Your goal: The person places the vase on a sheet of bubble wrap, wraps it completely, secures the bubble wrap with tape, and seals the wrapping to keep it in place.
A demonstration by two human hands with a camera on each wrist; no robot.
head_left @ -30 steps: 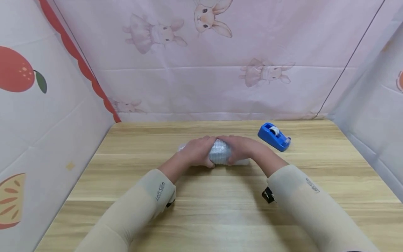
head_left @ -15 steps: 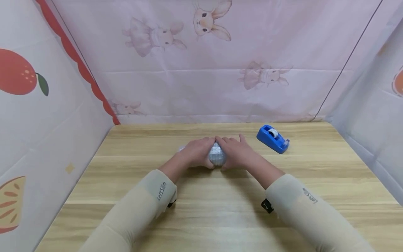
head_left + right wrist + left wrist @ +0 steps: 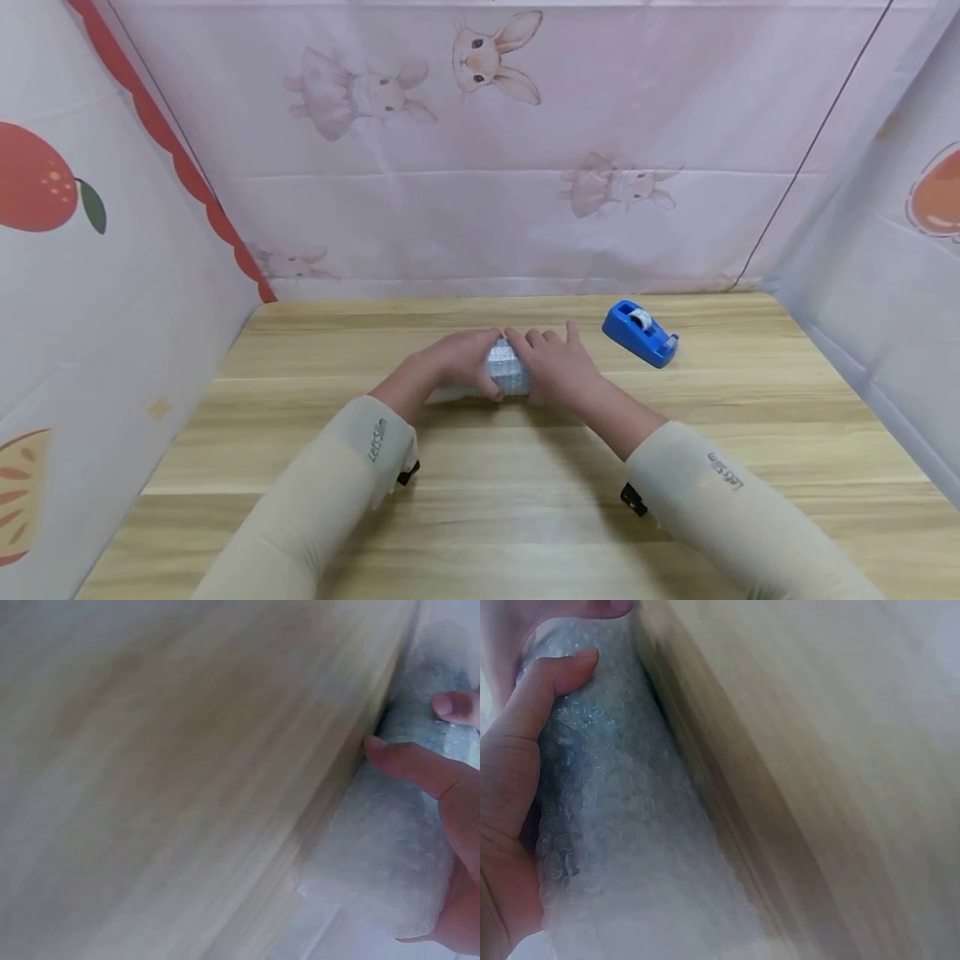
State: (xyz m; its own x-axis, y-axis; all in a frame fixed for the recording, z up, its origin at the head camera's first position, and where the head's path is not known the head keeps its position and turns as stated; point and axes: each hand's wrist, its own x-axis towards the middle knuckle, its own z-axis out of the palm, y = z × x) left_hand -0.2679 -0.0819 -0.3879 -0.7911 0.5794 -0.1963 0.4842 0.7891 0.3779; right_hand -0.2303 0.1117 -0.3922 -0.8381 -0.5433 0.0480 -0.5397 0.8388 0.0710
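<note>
A roll of bubble wrap (image 3: 507, 368) lies crosswise on the wooden table, its middle showing between the two hands. My left hand (image 3: 467, 360) grips its left part from above, thumb on the near side. In the left wrist view the clear bubbles of the wrap (image 3: 637, 795) stand out beside the thumb. My right hand (image 3: 555, 365) grips the right part, index finger and thumb curved over it, little finger raised. The right wrist view shows the roll's right end (image 3: 382, 870) running out past that hand. Whatever is inside the wrap is hidden.
A blue tape dispenser (image 3: 641, 335) with a roll of clear tape stands at the back right of the wooden table (image 3: 480, 500). Printed cloth walls (image 3: 420, 225) close off the back and both sides.
My right hand has shifted left along the roll, closer to the left hand, and its little finger has lifted. The left hand keeps its grip. The head view has tilted slightly.
</note>
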